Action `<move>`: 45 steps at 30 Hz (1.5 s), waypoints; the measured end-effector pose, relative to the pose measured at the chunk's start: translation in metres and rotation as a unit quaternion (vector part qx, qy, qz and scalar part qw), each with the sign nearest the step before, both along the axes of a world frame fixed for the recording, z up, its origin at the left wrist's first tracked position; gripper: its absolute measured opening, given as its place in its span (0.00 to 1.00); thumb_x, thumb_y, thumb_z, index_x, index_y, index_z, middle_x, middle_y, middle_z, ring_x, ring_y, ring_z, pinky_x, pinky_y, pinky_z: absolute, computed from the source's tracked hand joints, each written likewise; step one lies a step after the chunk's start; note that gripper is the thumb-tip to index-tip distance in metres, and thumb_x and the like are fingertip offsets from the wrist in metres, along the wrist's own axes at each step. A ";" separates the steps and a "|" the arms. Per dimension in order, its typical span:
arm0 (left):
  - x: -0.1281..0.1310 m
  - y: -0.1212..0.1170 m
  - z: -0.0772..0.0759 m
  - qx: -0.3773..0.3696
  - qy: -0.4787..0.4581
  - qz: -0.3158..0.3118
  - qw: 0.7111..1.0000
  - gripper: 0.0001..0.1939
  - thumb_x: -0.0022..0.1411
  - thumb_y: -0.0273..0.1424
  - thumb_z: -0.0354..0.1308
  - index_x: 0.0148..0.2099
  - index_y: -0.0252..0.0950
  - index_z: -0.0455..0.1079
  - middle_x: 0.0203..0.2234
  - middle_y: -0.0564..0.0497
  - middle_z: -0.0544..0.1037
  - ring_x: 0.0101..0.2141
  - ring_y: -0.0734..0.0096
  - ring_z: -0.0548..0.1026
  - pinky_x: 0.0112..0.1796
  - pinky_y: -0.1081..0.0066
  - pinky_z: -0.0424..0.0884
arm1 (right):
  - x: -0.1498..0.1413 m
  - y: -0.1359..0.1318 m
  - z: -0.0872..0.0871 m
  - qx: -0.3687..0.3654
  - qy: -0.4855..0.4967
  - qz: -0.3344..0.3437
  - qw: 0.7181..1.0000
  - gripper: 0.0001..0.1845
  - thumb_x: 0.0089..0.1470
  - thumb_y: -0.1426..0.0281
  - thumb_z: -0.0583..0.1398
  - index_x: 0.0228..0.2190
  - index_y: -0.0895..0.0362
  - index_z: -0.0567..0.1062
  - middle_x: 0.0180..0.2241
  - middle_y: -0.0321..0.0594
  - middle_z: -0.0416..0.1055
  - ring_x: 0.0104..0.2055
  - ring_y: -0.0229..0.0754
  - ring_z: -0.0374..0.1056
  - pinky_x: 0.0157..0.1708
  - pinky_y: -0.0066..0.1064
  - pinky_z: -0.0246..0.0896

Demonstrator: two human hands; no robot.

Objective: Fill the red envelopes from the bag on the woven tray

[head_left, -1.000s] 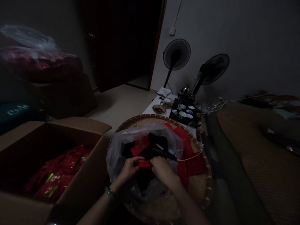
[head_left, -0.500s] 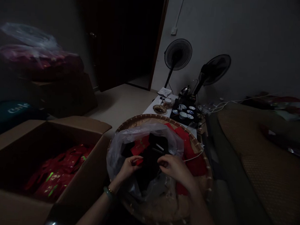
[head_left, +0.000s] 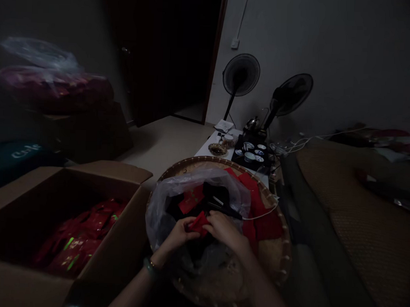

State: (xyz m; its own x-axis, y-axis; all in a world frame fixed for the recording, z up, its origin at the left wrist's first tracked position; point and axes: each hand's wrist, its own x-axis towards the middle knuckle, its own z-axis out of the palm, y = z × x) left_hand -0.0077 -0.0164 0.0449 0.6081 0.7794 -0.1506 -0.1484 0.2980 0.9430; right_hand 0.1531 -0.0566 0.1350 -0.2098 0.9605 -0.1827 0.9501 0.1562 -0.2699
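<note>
Between my two hands is a small folded red piece point(head_left: 199, 223), cloth or paper, I cannot tell which. My left hand point(head_left: 178, 234) pinches its left side, and the fingers of my right hand point(head_left: 222, 227) close on its right edge. Below them lies an open clear plastic bag point(head_left: 158, 215) with dark contents and a flat red piece with markings point(head_left: 192, 198). Just beyond my right hand rests a black corded tool point(head_left: 228, 210) whose white cord runs right. All this sits in a round woven bamboo tray point(head_left: 275, 265), with larger red pieces point(head_left: 254, 196) along its right side.
On the left stands an open cardboard box point(head_left: 113, 235) holding shiny red packets point(head_left: 81, 238). Behind the tray is a low table with a black tea tray point(head_left: 238, 160) and several cups. Two fans point(head_left: 241, 74) stand by the wall. A woven mat point(head_left: 326, 186) lies right.
My right hand has moved left to meet my left hand, and both now hold the red piece. It has come up into fuller view. The black tool's handle is less covered.
</note>
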 end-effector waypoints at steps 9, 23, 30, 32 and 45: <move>0.000 -0.001 0.009 -0.068 -0.013 -0.036 0.997 0.23 0.40 0.37 0.68 0.39 0.31 0.72 0.26 0.51 0.76 0.25 0.73 0.71 0.30 0.75 0.65 | 0.018 0.014 -0.018 0.063 0.198 -0.060 0.976 0.06 0.46 0.69 0.61 0.22 0.57 0.75 0.23 0.36 0.70 0.27 0.37 0.65 0.26 0.25 0.52; 0.011 0.003 0.014 -0.115 0.017 0.100 0.988 0.21 0.40 0.46 0.64 0.23 0.30 0.71 0.14 0.55 0.70 0.17 0.78 0.64 0.21 0.77 0.58 | 0.014 0.028 -0.074 -0.010 0.476 -0.215 0.853 0.16 0.40 0.58 0.61 0.21 0.60 0.72 0.17 0.33 0.67 0.15 0.31 0.58 0.16 0.24 0.54; 0.010 0.005 0.014 -0.058 0.038 0.081 0.994 0.20 0.41 0.43 0.65 0.29 0.30 0.73 0.17 0.54 0.73 0.18 0.78 0.66 0.21 0.78 0.60 | 0.011 0.030 -0.079 0.005 0.460 -0.190 0.867 0.15 0.42 0.59 0.60 0.25 0.60 0.75 0.18 0.34 0.69 0.17 0.32 0.60 0.18 0.24 0.54; 0.012 0.005 0.009 -0.048 0.032 0.045 0.997 0.22 0.37 0.38 0.68 0.34 0.30 0.73 0.21 0.53 0.75 0.21 0.77 0.69 0.23 0.78 0.63 | 0.011 0.031 -0.081 0.007 0.445 -0.187 0.876 0.15 0.44 0.60 0.60 0.25 0.60 0.75 0.18 0.35 0.70 0.18 0.34 0.61 0.19 0.25 0.55; 0.024 0.012 -0.001 -0.157 0.023 0.090 0.983 0.22 0.33 0.33 0.70 0.32 0.29 0.70 0.22 0.48 0.77 0.23 0.67 0.75 0.22 0.75 0.68 | 0.065 0.041 -0.100 0.119 -0.045 -0.176 0.976 0.29 0.45 0.72 0.61 0.50 0.58 0.63 0.46 0.50 0.66 0.50 0.51 0.58 0.46 0.42 0.53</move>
State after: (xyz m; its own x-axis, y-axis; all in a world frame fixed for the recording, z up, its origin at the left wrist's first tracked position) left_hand 0.0163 -0.0041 0.0440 0.4508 0.7852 -0.4246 -0.1854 0.5476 0.8159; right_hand 0.2184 -0.0160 0.0345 0.1483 0.9875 0.0527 0.9745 -0.1369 -0.1780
